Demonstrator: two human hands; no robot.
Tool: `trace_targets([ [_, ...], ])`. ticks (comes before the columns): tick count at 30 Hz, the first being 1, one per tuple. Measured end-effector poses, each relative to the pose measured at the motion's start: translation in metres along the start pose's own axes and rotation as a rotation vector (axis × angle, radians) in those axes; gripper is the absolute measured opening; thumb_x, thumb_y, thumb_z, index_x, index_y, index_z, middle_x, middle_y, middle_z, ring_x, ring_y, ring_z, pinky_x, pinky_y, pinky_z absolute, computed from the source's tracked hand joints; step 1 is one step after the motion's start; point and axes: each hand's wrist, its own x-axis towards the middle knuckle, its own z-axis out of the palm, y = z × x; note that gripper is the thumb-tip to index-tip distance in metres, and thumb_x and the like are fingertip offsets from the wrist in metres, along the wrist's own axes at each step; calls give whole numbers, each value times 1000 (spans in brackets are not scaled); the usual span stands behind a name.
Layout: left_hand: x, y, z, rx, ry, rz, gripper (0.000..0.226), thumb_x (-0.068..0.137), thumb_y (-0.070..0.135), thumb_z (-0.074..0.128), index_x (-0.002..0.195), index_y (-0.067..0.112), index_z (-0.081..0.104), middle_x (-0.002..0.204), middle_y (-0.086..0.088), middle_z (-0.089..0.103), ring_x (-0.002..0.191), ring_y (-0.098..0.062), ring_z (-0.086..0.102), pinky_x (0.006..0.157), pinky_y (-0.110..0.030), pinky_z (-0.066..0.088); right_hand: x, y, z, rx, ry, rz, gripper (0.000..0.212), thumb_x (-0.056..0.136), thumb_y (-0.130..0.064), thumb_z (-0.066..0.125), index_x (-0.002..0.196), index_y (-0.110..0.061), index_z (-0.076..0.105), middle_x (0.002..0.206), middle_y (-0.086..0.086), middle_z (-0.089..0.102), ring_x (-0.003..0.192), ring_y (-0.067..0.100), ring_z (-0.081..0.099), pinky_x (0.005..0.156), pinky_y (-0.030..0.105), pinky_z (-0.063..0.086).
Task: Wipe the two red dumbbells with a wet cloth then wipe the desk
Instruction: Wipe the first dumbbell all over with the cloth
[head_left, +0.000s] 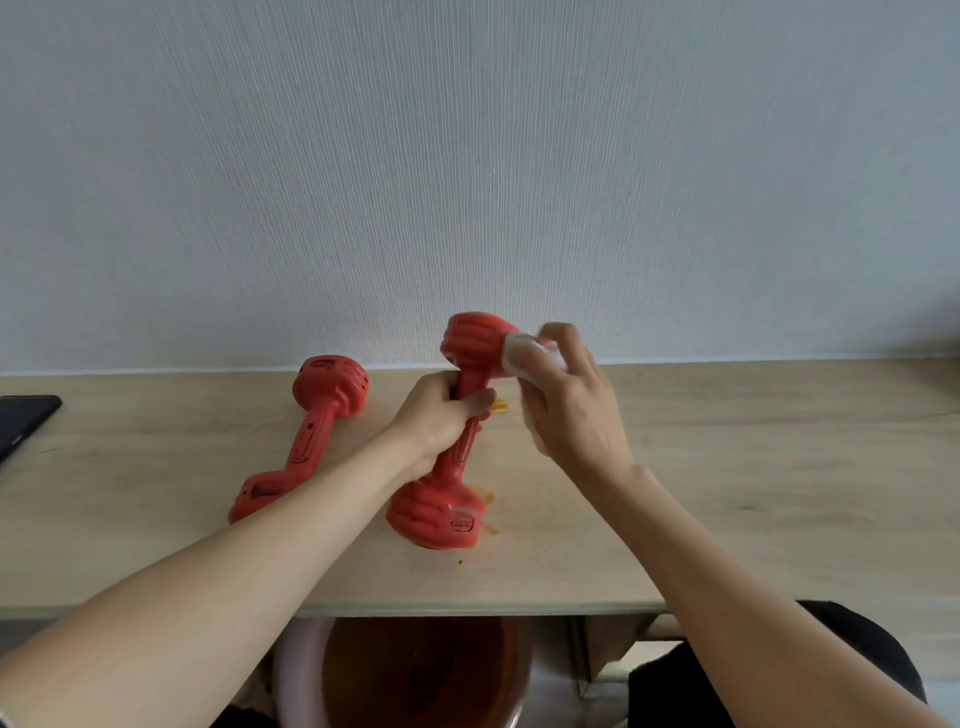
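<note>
Your left hand (441, 410) grips the handle of a red dumbbell (457, 436) standing tilted on the desk (727, 467), its long axis running up and away from you, while your right hand (566, 400) presses a white cloth (524, 356) against its raised far head. The second dumbbell (304, 439) lies flat to the left, pointing away toward the wall (467, 156). The cloth is mostly hidden by your fingers, and a dark object (23, 421) is cut off at the left edge.

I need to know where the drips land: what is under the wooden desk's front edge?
Below the light wooden desk sits a round pink basin holding reddish-brown liquid. The forearms cover the basin's sides, and its lower part runs out of view.
</note>
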Motion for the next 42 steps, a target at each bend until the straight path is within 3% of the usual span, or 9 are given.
trace_targets([
  [2, 0, 2, -1, -15, -20, -9, 9, 89, 9, 60, 80, 11, 58, 68, -5, 57, 59, -16, 52, 56, -28, 43, -4, 12, -3, 35, 9, 70, 19, 87, -19, 44, 95, -17, 62, 107, 7, 50, 78, 32, 58, 55, 27, 39],
  [5, -1, 2, 0, -40, -25, -24, 11, 89, 9, 60, 79, 12, 57, 67, -5, 56, 59, -17, 50, 55, -29, 41, 1, 7, -3, 80, 16, 99, 17, 87, -13, 47, 92, -11, 64, 108, 9, 52, 79, 32, 59, 57, 32, 46],
  [14, -4, 3, -2, -101, -59, -19, 11, 89, 3, 58, 80, 9, 56, 66, -5, 54, 58, -15, 50, 56, -28, 41, 13, -8, -5, 235, 20, 41, 16, 87, -14, 53, 97, -9, 64, 102, 7, 52, 80, 26, 59, 65, 43, 51],
  [23, -7, 3, -3, -149, -55, -61, 9, 90, 7, 58, 81, 10, 57, 70, -7, 56, 60, -15, 51, 55, -26, 41, 11, 6, -4, 214, -1, 95, 10, 84, -10, 55, 91, -9, 63, 97, 4, 52, 80, 26, 59, 65, 44, 51],
  [27, -5, 0, -4, -160, -50, -57, 5, 90, 10, 58, 85, 10, 59, 73, -6, 57, 65, -14, 55, 56, -26, 42, 11, 2, -10, 135, 144, 79, 17, 90, -20, 55, 104, -21, 63, 106, -2, 55, 89, 21, 58, 66, 33, 49],
  [30, -6, 0, -4, -199, -75, -47, 5, 90, 9, 57, 86, 9, 60, 74, -5, 59, 65, -13, 56, 57, -24, 43, 15, -5, 0, 72, 132, -47, 28, 94, -29, 51, 119, -19, 59, 121, 1, 55, 101, 23, 52, 81, 30, 45],
  [36, -5, 0, -7, -220, -168, 10, 6, 88, -1, 55, 90, 3, 60, 81, -11, 60, 78, -20, 57, 78, -28, 46, 20, -15, 17, 370, 90, 69, 30, 96, -21, 49, 125, -14, 56, 135, 4, 49, 125, 20, 47, 101, 30, 40],
  [39, -5, 1, -8, -178, -191, 23, 6, 89, -2, 55, 91, 3, 59, 78, -9, 59, 74, -17, 57, 73, -24, 47, 26, -19, 14, 444, 50, 106, 30, 96, -20, 49, 124, -14, 56, 134, 2, 49, 122, 8, 46, 101, 19, 36],
  [42, -5, -2, -7, -201, -207, 19, 9, 87, -3, 56, 94, 3, 58, 80, -8, 58, 76, -17, 57, 77, -25, 47, 30, -15, 6, 579, -6, 206, 26, 95, -18, 51, 120, -14, 59, 118, -5, 56, 106, -10, 50, 91, 7, 35],
])
